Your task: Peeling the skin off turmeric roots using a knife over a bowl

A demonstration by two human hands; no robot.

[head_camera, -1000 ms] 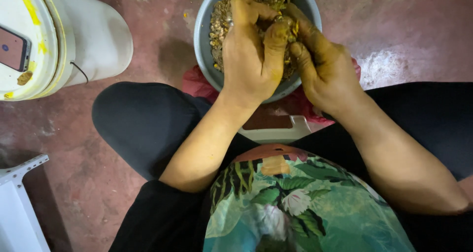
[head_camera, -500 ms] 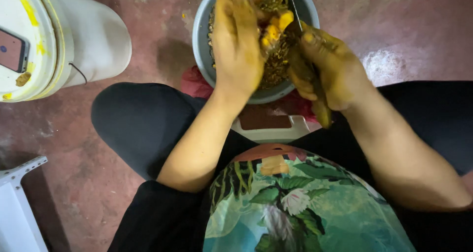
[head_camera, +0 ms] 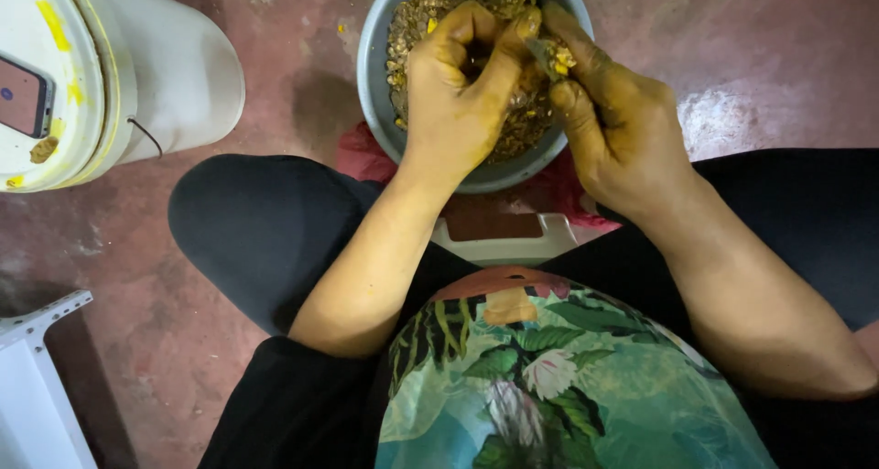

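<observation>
Bucket: far left of the frame, a white bucket (head_camera: 137,75) lies streaked with yellow, a small phone-like device (head_camera: 23,95) resting on its lid.
Floor: reddish floor (head_camera: 275,29) around you, with yellow specks near the bowl.
Bowl: upper middle of the frame, the grey bowl (head_camera: 377,93) sits on the floor between your knees, a red cloth (head_camera: 362,158) under its near edge.
Contents: a brown-yellow heap of small roots and scraps (head_camera: 417,20) fills the bowl.
Left hand: your left hand (head_camera: 458,103) is over the bowl, fingers curled tight around a piece you can barely see.
Piece: the small yellow piece (head_camera: 560,59) sits between both hands, above the bowl's right half; too hidden to tell which way its long axis runs.
Right hand: your right hand (head_camera: 623,125) pinches narrowly at that piece, thumb and forefinger pressed on it; both hands are stained yellow.
Progress: judging by the full heap, much seems left to work through; no separate finished pile shows.
Stool: a white stool edge (head_camera: 504,245) shows just below the bowl.
</observation>
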